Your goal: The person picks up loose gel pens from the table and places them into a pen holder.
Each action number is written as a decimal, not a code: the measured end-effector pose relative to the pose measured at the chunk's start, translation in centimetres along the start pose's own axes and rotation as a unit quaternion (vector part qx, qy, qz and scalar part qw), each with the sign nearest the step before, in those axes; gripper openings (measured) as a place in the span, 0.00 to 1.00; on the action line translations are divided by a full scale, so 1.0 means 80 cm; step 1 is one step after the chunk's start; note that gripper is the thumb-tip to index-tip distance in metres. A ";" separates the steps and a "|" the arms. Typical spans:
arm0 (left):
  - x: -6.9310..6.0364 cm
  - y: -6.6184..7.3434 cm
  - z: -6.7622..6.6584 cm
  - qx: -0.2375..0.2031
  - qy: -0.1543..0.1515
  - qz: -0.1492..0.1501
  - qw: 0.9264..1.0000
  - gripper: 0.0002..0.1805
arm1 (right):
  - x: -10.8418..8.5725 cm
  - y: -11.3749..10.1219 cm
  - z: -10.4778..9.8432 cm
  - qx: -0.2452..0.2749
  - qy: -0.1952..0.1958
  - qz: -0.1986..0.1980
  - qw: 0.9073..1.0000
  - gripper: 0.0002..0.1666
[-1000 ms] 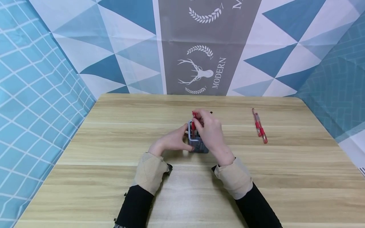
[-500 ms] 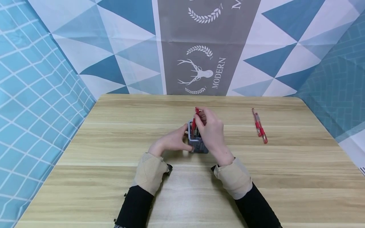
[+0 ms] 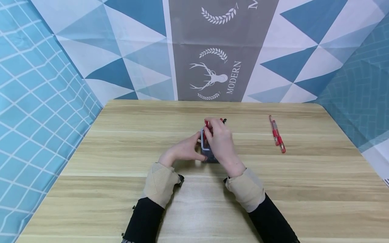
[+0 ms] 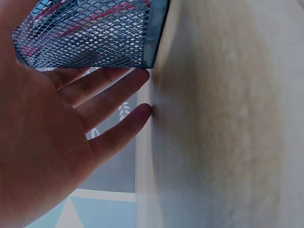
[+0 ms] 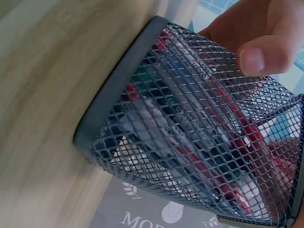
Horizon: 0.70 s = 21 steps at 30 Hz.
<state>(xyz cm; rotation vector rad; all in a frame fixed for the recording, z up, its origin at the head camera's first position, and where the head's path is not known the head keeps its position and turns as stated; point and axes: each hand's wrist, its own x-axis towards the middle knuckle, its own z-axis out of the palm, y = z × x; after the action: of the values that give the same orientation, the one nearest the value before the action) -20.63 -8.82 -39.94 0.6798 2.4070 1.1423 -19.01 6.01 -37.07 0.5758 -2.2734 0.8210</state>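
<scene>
A dark mesh pen holder [image 3: 210,158] stands upright at the middle of the table, with several pens [image 5: 190,128] showing through its mesh. My left hand [image 3: 186,148] grips its left side, the thumb at the near face and the fingers round the far side. In the left wrist view those fingers [image 4: 111,97] lie along the mesh wall. Over the holder's mouth my right hand [image 3: 221,141] pinches a red pen [image 3: 206,124] near its upper end. The pen's lower part is inside the holder. My right hand hides much of the opening.
Two red pens [image 3: 277,135] lie side by side on the wooden table [image 3: 304,189], to the right of the holder. A red tip and a black clip [image 3: 224,120] stick up behind the right hand. A patterned cloth [image 3: 209,50] hangs beyond the table's far edge.
The red pen in my right hand rose a little and tilted half a second ago, and now sits lower in the holder. My right hand has shifted slightly left; the left hand stays put.
</scene>
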 end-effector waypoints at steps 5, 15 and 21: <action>0.000 0.002 -0.001 0.011 0.003 0.003 1.000 0.53 | -0.001 0.000 0.001 -0.027 -0.004 0.001 1.000 0.17; 0.001 -0.001 -0.001 -0.013 0.002 0.006 1.000 0.51 | 0.002 0.003 -0.011 -0.014 -0.025 0.028 0.999 0.17; 0.001 0.000 0.000 -0.009 0.002 -0.008 1.000 0.52 | 0.015 0.029 -0.045 0.010 0.032 0.095 0.995 0.09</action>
<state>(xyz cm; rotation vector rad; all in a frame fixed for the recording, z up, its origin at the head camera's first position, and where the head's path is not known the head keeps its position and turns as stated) -20.69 -8.80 -39.92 0.6507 2.3985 1.1592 -19.70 9.87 -35.01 0.3408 -2.2876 0.9410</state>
